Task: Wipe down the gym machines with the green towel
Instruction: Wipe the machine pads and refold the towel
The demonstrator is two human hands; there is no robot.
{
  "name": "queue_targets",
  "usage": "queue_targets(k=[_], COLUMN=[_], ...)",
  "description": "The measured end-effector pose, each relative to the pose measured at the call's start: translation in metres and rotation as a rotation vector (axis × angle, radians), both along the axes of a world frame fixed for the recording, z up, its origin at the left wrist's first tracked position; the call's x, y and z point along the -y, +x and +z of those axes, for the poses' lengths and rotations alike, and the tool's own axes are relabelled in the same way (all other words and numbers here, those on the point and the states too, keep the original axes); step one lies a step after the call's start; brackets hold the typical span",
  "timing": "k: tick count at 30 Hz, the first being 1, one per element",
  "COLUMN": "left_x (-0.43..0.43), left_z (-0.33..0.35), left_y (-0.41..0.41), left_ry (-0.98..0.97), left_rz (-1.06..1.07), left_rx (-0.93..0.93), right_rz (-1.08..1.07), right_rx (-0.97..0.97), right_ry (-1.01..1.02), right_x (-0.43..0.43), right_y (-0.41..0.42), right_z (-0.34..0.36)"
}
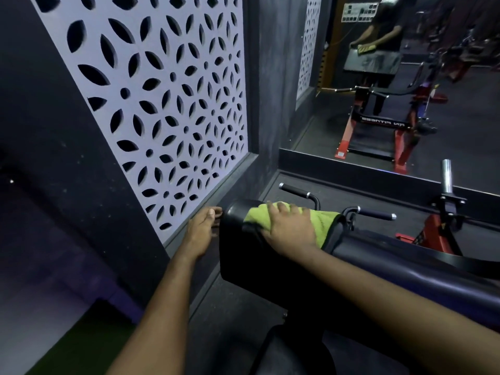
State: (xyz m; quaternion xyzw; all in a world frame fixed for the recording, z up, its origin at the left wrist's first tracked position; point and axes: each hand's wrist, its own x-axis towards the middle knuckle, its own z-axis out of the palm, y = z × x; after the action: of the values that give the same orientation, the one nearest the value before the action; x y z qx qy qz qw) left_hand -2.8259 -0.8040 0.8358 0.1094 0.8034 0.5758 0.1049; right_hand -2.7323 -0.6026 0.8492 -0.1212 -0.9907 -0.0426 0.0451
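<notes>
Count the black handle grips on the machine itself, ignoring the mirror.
2: one grip just behind the green towel, the second grip to its right. The pad may hide more.

Right hand [290,230] flat, left hand [201,231] outstretched

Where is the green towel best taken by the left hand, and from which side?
Take the green towel by its bunched left end, probably pinching from above and the left. That end lies free on the rounded black pad, nearest the left hand, while the right hand presses the middle flat.
</notes>
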Motion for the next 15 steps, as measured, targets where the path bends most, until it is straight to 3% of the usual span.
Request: queue_targets(k=[4, 11, 15], left_x=[0.011, 0.003, 0.002], left_z=[-0.006, -0.015, -0.015], left_y=[-0.007, -0.012, -0.013], left_ry=[0.023, 0.114, 0.106], left_rz=[-0.017, 0.059, 0.052], left_rx=[-0.083, -0.057, -0.024], right_rz=[0.162, 0.026, 0.099], right_rx=[0.022, 0.074, -0.003], right_ry=[0.002, -0.163, -0.078], right_x=[0.014, 0.028, 0.036], right_y=[-0.008, -0.070, -0.047], right_z=[-0.003, 0.010, 0.000])
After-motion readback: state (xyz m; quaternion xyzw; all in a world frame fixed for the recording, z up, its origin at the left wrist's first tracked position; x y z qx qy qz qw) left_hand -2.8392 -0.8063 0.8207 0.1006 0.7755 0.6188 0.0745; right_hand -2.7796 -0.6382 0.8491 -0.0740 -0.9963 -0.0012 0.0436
